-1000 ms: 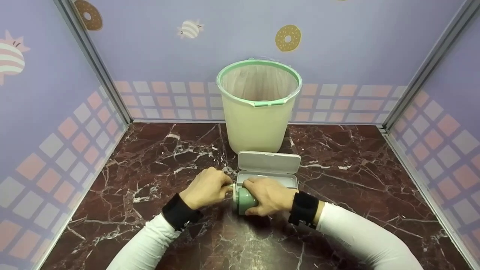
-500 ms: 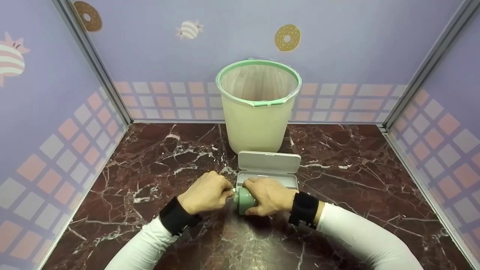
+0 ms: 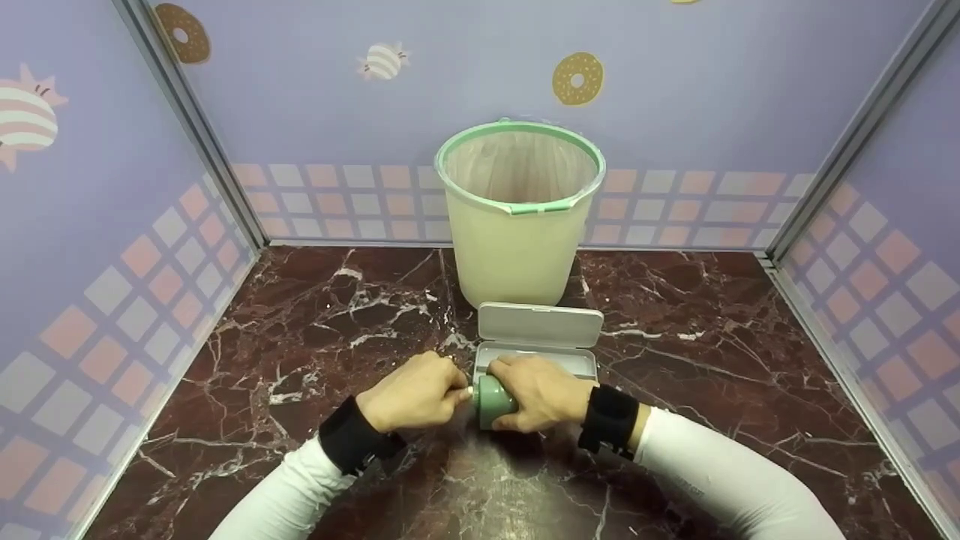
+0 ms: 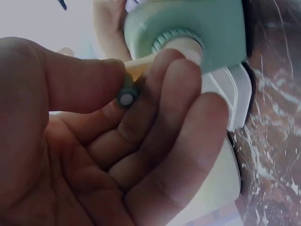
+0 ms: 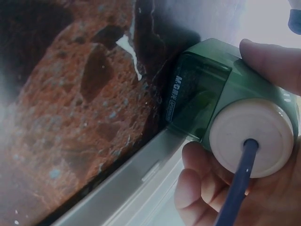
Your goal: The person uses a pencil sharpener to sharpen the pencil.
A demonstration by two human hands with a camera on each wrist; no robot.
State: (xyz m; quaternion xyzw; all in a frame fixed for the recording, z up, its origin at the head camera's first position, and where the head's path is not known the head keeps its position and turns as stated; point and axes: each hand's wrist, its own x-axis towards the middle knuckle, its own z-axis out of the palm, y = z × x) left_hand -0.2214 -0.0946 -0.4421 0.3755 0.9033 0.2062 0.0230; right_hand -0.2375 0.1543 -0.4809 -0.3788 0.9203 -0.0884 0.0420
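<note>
Notably, the right wrist view alone reveals a blue-grey pencil (image 5: 237,188), seated in the round hole of a pale disc (image 5: 270,136) on the crank pencil sharpener (image 3: 493,403) and slanting out toward seven o'clock. That view also shows a translucent green compartment (image 5: 197,94) with white lettering. The left wrist view looks at the opposite end instead, where a cream crank arm (image 4: 141,62) meets a ridged green collar (image 4: 162,38); a small green knob (image 4: 127,98) with a pale end shows there too. From overhead, only a tiny white bit of the crank appears past the fingers.

The left hand (image 3: 415,391) lies at nine o'clock from the sharpener, thumb and forefinger pinched together on the knob. At three o'clock, the right hand (image 3: 544,394) clamps the green body, thumb on one side and fingers round the other. Whether the sharpener's base touches the tabletop I cannot tell.

An open pencil case (image 3: 576,364), lid (image 3: 540,325) raised, lies at one o'clock from the sharpener, just beyond the right hand. At twelve stands a cream waste bin (image 3: 517,259) with a green rim and a clear liner. The tabletop (image 3: 720,360) is dark red marble-patterned, veined in white. Lilac walls (image 3: 465,45) printed with doughnuts, striped sweets and pink-and-white checks enclose it at nine, twelve and three o'clock.
</note>
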